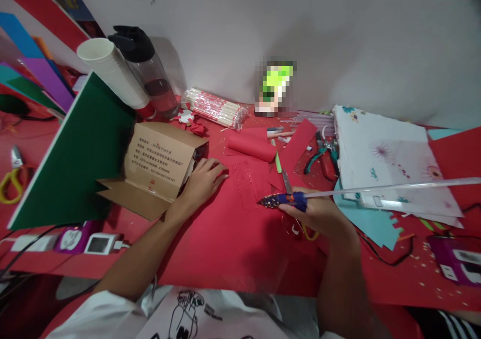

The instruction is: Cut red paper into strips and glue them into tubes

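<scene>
My right hand (321, 213) is closed around a blue hot glue gun (299, 200), its dark speckled nozzle pointing left and low over red paper (221, 243). A long translucent glue stick (391, 188) runs out of its back to the right. Shiny lines of glue (246, 191) form a narrow rectangle on the paper, near the nozzle tip. My left hand (203, 179) lies on the paper's left part with its fingers stretched out, holding nothing, beside a cardboard box (158, 161). Yellow-handled scissors (310, 232) lie partly hidden beneath my right hand.
A rolled red paper (251, 148), pliers (326, 158) and a blurred-out phone-like object (276, 88) are at the back. A green board (78, 153), stacked paper cups (116, 75) and a bottle (150, 73) stand left. A patterned white cloth (391, 153) lies right.
</scene>
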Demonstrator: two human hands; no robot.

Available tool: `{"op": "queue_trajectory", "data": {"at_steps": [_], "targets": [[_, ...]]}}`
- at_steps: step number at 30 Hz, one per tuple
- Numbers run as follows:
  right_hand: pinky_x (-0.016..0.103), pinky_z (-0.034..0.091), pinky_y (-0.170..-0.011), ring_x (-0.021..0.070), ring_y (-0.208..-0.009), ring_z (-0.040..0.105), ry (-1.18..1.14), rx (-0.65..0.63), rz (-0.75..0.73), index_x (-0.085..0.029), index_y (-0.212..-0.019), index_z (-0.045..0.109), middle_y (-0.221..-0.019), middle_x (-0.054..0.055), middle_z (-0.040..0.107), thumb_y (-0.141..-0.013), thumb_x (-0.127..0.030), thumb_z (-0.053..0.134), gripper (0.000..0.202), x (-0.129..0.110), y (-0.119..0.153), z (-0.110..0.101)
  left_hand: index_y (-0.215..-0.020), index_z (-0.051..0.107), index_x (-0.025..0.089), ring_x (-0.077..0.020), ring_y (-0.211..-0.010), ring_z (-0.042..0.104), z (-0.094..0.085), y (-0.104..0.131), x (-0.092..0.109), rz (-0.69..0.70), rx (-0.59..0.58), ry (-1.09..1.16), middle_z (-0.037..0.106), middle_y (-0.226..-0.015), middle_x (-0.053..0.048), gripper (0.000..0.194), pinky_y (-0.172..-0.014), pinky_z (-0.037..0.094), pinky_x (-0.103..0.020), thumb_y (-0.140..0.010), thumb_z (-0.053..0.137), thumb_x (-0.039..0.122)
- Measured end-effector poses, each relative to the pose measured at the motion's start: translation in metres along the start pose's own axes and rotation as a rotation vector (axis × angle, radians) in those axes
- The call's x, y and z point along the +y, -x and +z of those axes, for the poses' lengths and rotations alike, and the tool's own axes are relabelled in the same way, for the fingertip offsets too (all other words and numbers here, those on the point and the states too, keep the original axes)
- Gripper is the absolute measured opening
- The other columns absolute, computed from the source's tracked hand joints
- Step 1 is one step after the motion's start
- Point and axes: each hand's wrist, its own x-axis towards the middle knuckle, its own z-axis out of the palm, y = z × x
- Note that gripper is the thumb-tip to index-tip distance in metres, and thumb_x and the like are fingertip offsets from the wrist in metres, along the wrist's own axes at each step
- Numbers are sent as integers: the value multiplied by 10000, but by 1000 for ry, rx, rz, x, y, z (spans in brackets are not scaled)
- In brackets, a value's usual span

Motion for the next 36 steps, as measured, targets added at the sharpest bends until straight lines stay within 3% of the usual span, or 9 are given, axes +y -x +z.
{"op": "queue_trajectory", "data": {"at_steps": [7, 15, 19, 22, 27, 32, 36], "targets": [[291, 352, -531, 163, -541, 471, -158, 24, -3, -259, -656, 451, -616, -28, 493, -843, -556, 634, 396, 0, 2, -17, -1127, 710, 225, -250, -1041, 564, -2, 0, 1, 2, -1, 3, 688, -1127, -85, 235, -942, 487, -398, -1035, 544, 365], [275, 366, -577, 158, -613, 501, -218, -151, -94, -239, -687, 506, -690, -24, 531, -851, -534, 658, 370, -10, -6, -2, -1125, 708, 211, -251, -1037, 562, -3, 0, 1, 4, -2, 5, 691, -1125, -92, 224, -934, 494, -396, -1028, 558, 347], [272, 361, -575, 164, -624, 514, -208, -98, -10, -238, -725, 523, -689, -32, 524, -872, -535, 631, 349, -9, -7, 2, -1122, 708, 219, -248, -1029, 566, -3, 0, 2, 7, -5, 2, 689, -1125, -86, 224, -933, 491, -396, -1034, 546, 346], [274, 367, -584, 164, -636, 518, -238, -231, -52, -231, -730, 547, -723, -23, 544, -833, -541, 676, 351, -6, -8, 1, -1123, 710, 220, -250, -1040, 565, -3, 0, 1, 12, 3, 3, 690, -1131, -85, 225, -936, 489, -395, -1034, 546, 346], [290, 417, -641, 186, -691, 526, -367, -178, -68, -235, -749, 557, -749, -6, 553, -824, -522, 657, 314, 1, -9, 1, -1118, 712, 229, -249, -1033, 563, -2, 1, 1, 4, 3, 9, 689, -1125, -84, 216, -927, 487, -395, -1029, 556, 348], [342, 495, -692, 239, -736, 598, -524, -331, -68, -241, -769, 602, -767, 35, 637, -760, -579, 673, 345, 8, -6, -1, -1144, 698, 230, -246, -1021, 565, -2, 1, 0, 7, -2, 6, 685, -1104, -79, 208, -920, 485, -391, -1026, 562, 334], [341, 531, -698, 219, -721, 621, -558, -253, -75, -248, -880, 610, -816, 35, 660, -813, -529, 638, 291, 12, -3, -2, -1174, 684, 209, -249, -1006, 562, -1, 1, -2, 16, -3, 9, 689, -1105, -84, 216, -912, 484, -385, -1018, 575, 311]]}}
